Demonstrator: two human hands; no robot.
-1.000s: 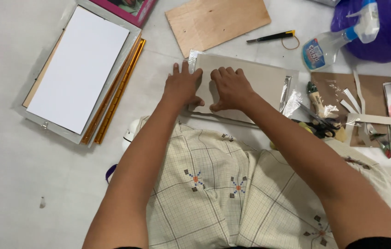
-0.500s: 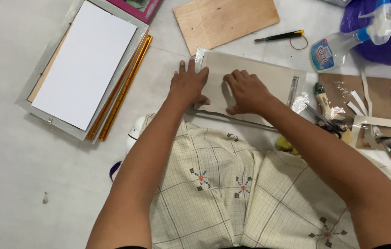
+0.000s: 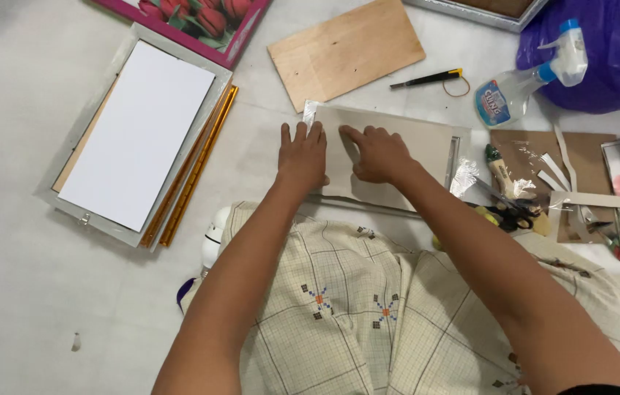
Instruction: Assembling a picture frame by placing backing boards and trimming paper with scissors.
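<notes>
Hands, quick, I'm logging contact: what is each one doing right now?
Left hand: open, flat on the grey backing board.
Right hand: open, fingers pressing the same board.

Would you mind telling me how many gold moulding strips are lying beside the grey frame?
2: the gold strips lie side by side along the right edge of the grey frame, left of the left hand. None seems hidden.
</notes>
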